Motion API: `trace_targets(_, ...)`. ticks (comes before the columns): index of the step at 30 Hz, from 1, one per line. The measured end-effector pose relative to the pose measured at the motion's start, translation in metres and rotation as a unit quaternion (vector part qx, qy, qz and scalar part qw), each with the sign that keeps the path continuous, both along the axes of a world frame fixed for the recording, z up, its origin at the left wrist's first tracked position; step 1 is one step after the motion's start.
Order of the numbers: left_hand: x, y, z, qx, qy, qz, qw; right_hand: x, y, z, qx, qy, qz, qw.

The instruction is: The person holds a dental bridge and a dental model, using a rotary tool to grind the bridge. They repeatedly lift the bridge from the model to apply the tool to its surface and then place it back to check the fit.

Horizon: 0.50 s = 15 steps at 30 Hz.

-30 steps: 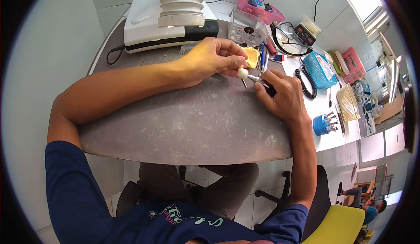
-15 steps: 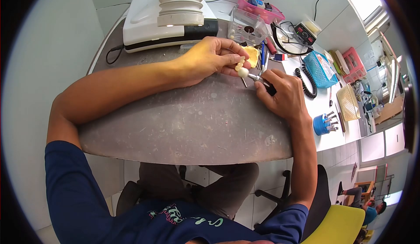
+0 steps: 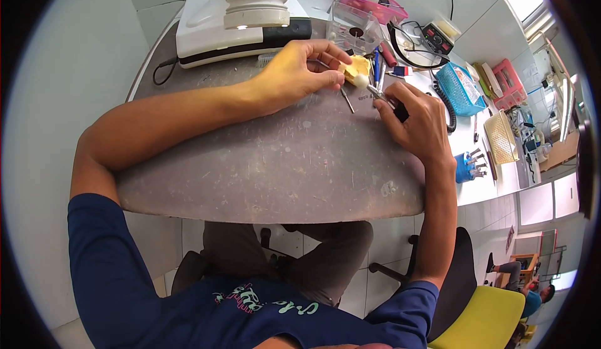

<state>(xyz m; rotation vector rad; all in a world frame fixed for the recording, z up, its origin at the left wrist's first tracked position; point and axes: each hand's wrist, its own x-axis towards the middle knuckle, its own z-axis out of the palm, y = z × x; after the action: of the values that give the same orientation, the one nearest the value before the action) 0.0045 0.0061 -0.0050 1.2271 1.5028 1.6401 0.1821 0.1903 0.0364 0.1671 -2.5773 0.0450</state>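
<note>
My left hand (image 3: pixel 307 70) is over the grey table, fingers curled, with a small pale piece (image 3: pixel 342 68) partly visible at its fingertips. My right hand (image 3: pixel 410 114) is wrapped round a metal handpiece (image 3: pixel 379 95). A round white tip (image 3: pixel 361 81) sits on the end of this tool, just right of my left fingertips and apart from them. Behind the tip lies a yellow cast (image 3: pixel 358 66). A thin metal tool (image 3: pixel 347 101) rests on the table below my left fingers.
A white box-shaped unit (image 3: pixel 213 30) stands behind my left arm, under a ribbed hose (image 3: pixel 256 0). Further right are a clear bin (image 3: pixel 354 26), a pink basket (image 3: pixel 388 12), a blue basket (image 3: pixel 460 89) and a blue bur holder (image 3: pixel 464 167). A person (image 3: pixel 532 299) sits far right.
My hands have moved apart. The handpiece has shifted right and up, away from the pale piece. My left hand has risen slightly, uncovering more of the thin metal tool.
</note>
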Motion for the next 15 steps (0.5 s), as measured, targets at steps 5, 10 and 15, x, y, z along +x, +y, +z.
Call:
trace_targets(5,-0.0006,-0.0043,0.0054,0.021,0.144,0.068,0.987,-0.0003,-0.0008,-0.0034,0.014,-0.010,0.012,1.000)
trace_targets(10,0.0027,-0.0065,0.0079,0.001,0.200,0.078,0.977,-0.0001,-0.0063,-0.0025,0.012,-0.060,-0.006,0.998)
trace_targets(15,0.0035,-0.0016,0.0023,0.017,0.179,0.087,0.980,-0.0016,-0.0037,-0.0045,0.017,-0.065,-0.003,0.998)
